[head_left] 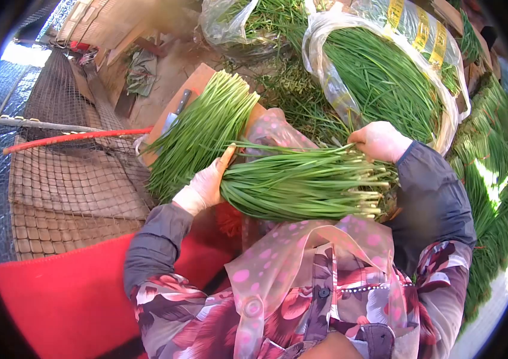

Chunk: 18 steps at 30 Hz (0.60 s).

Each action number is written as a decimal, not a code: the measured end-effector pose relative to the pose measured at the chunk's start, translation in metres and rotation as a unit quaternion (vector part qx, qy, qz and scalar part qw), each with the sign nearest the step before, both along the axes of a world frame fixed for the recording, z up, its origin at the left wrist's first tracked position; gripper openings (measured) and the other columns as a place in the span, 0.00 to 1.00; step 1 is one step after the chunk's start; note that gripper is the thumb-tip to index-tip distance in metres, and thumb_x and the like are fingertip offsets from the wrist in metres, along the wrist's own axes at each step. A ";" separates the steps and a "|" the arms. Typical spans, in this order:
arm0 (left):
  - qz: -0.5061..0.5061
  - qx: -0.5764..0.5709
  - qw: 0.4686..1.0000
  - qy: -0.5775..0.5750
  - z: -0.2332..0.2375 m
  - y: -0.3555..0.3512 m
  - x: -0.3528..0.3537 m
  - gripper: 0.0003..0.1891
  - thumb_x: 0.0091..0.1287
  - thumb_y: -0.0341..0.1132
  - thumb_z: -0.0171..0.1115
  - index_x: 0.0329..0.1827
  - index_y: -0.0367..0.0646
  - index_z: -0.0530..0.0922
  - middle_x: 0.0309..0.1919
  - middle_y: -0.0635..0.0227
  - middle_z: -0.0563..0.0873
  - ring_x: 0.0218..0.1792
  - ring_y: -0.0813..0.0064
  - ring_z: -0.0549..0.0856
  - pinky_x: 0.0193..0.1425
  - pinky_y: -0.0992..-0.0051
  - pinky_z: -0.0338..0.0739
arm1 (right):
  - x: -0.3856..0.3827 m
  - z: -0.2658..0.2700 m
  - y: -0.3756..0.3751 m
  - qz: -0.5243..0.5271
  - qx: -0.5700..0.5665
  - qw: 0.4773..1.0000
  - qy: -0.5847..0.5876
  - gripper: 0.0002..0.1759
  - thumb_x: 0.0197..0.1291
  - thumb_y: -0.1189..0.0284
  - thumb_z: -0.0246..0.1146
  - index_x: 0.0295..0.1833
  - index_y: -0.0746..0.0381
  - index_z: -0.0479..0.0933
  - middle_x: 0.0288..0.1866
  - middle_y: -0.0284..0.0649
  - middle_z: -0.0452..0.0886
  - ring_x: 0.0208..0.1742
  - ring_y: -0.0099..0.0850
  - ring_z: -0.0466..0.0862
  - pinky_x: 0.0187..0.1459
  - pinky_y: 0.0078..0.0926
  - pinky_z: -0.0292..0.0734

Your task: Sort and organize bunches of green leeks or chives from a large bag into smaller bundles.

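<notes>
A thick bunch of green chives lies across my lap, its pale cut ends to the right and leaf tips to the left. My left hand, in a pale glove with a finger showing bare, is closed at the leaf end of this bunch. Gloved too, my right hand pinches a few chive strands near their stem ends, along the bunch's upper edge. Those strands stretch between both hands. Another neat chive bunch rests on a wooden board, beside a knife with a dark handle.
An open plastic bag full of chives stands at the upper right, with a second bag behind it. Loose trimmings cover the ground between. Stacked chives line the right side. A red curved rod crosses netting at left.
</notes>
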State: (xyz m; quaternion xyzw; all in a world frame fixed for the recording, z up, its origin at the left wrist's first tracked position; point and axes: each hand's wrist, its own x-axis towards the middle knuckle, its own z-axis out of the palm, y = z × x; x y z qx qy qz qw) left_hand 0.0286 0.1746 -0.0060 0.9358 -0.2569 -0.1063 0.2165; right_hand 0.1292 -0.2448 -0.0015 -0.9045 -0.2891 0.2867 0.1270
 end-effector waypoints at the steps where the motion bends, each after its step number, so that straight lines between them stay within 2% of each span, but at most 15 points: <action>1: -0.002 0.005 1.000 -0.003 0.009 -0.004 0.004 0.56 0.51 0.33 0.73 0.79 0.43 0.43 0.54 0.44 0.76 0.51 0.45 0.80 0.54 0.60 0.76 | 0.001 -0.003 -0.005 0.021 -0.026 0.998 -0.056 0.14 0.57 0.66 0.59 0.48 0.50 0.83 0.29 0.42 0.83 0.33 0.41 0.85 0.38 0.40 0.79; 2: -0.003 0.011 1.000 -0.004 0.017 -0.007 0.007 0.54 0.52 0.33 0.71 0.79 0.45 0.42 0.53 0.43 0.75 0.51 0.41 0.79 0.53 0.59 0.77 | 0.002 -0.006 -0.008 0.043 -0.052 0.991 -0.111 0.13 0.57 0.66 0.60 0.47 0.49 0.83 0.30 0.43 0.83 0.34 0.42 0.85 0.38 0.41 0.79; 3: 0.031 0.041 0.998 0.039 0.023 -0.012 0.011 0.54 0.52 0.34 0.71 0.79 0.46 0.43 0.50 0.46 0.76 0.47 0.43 0.79 0.52 0.59 0.77 | 0.004 -0.005 -0.009 0.038 -0.060 0.991 -0.116 0.12 0.56 0.65 0.61 0.46 0.49 0.84 0.30 0.43 0.84 0.35 0.43 0.85 0.39 0.41 0.79; 6: 0.022 0.045 0.996 0.074 0.023 -0.021 0.024 0.53 0.51 0.36 0.72 0.78 0.46 0.47 0.48 0.47 0.76 0.45 0.45 0.80 0.51 0.59 0.77 | 0.007 0.000 -0.008 0.061 -0.067 0.989 -0.117 0.12 0.55 0.66 0.61 0.45 0.49 0.84 0.30 0.42 0.84 0.35 0.42 0.85 0.38 0.41 0.79; 7: 0.002 0.089 0.994 0.068 0.010 -0.014 0.028 0.44 0.50 0.38 0.72 0.72 0.44 0.62 0.48 0.48 0.76 0.46 0.47 0.80 0.51 0.61 0.78 | 0.007 0.000 -0.009 0.070 -0.071 0.988 -0.119 0.11 0.55 0.66 0.61 0.44 0.50 0.84 0.31 0.42 0.84 0.35 0.42 0.85 0.38 0.40 0.79; 10: -0.063 0.097 0.992 0.055 0.001 -0.015 0.034 0.42 0.48 0.34 0.72 0.69 0.39 0.64 0.50 0.49 0.75 0.48 0.51 0.79 0.54 0.66 0.77 | 0.002 0.006 -0.011 0.061 -0.070 0.990 -0.104 0.12 0.55 0.66 0.61 0.44 0.50 0.84 0.30 0.42 0.84 0.34 0.42 0.85 0.38 0.40 0.79; 11: -0.052 0.100 0.993 0.044 0.005 -0.015 0.029 0.30 0.55 0.32 0.67 0.63 0.38 0.70 0.52 0.52 0.76 0.51 0.56 0.80 0.58 0.66 0.76 | -0.001 0.000 -0.018 0.046 -0.026 0.992 -0.116 0.12 0.55 0.66 0.60 0.44 0.50 0.83 0.29 0.43 0.83 0.34 0.43 0.85 0.38 0.40 0.79; 12: -0.013 -0.070 0.995 0.071 -0.047 0.009 0.023 0.21 0.63 0.29 0.61 0.61 0.41 0.74 0.54 0.54 0.78 0.55 0.62 0.80 0.60 0.65 0.76 | -0.004 -0.004 -0.021 0.027 -0.019 0.994 -0.105 0.13 0.56 0.65 0.58 0.45 0.51 0.83 0.30 0.44 0.84 0.33 0.44 0.85 0.38 0.42 0.79; 13: 0.065 -0.165 0.965 0.192 -0.059 0.012 0.019 0.22 0.58 0.33 0.65 0.56 0.42 0.76 0.55 0.52 0.79 0.56 0.56 0.79 0.58 0.65 0.76 | -0.006 -0.003 -0.023 -0.018 -0.013 0.998 -0.055 0.14 0.56 0.65 0.58 0.46 0.51 0.83 0.30 0.45 0.84 0.34 0.44 0.85 0.39 0.42 0.79; 14: 0.143 -0.249 0.906 0.311 -0.067 0.014 0.010 0.22 0.53 0.37 0.69 0.52 0.43 0.79 0.56 0.49 0.80 0.56 0.50 0.79 0.57 0.64 0.77 | -0.010 -0.003 -0.024 -0.063 -0.005 0.998 -0.005 0.14 0.56 0.65 0.57 0.46 0.51 0.83 0.31 0.46 0.84 0.35 0.45 0.85 0.39 0.43 0.79; 16: 0.178 -0.098 0.929 0.309 -0.085 0.036 -0.021 0.21 0.56 0.40 0.68 0.52 0.43 0.79 0.55 0.49 0.81 0.56 0.49 0.79 0.58 0.62 0.76 | -0.022 -0.027 -0.029 -0.121 0.030 0.991 -0.047 0.15 0.57 0.65 0.57 0.47 0.52 0.83 0.32 0.48 0.84 0.36 0.47 0.85 0.42 0.44 0.79; 17: 0.113 -0.004 0.964 0.241 -0.017 -0.007 -0.027 0.22 0.58 0.42 0.67 0.55 0.46 0.79 0.57 0.49 0.80 0.60 0.49 0.77 0.64 0.62 0.72 | -0.024 -0.043 -0.034 -0.173 0.090 0.980 -0.047 0.15 0.57 0.64 0.57 0.48 0.54 0.82 0.33 0.49 0.84 0.38 0.48 0.85 0.44 0.45 0.79; 18: 0.137 -0.173 0.897 0.382 -0.072 0.014 -0.040 0.34 0.58 0.42 0.68 0.70 0.52 0.70 0.69 0.49 0.70 0.74 0.61 0.62 0.76 0.69 0.54 | -0.029 -0.043 -0.040 -0.182 0.086 0.978 -0.046 0.15 0.57 0.64 0.57 0.48 0.54 0.82 0.33 0.49 0.84 0.38 0.48 0.85 0.44 0.45 0.79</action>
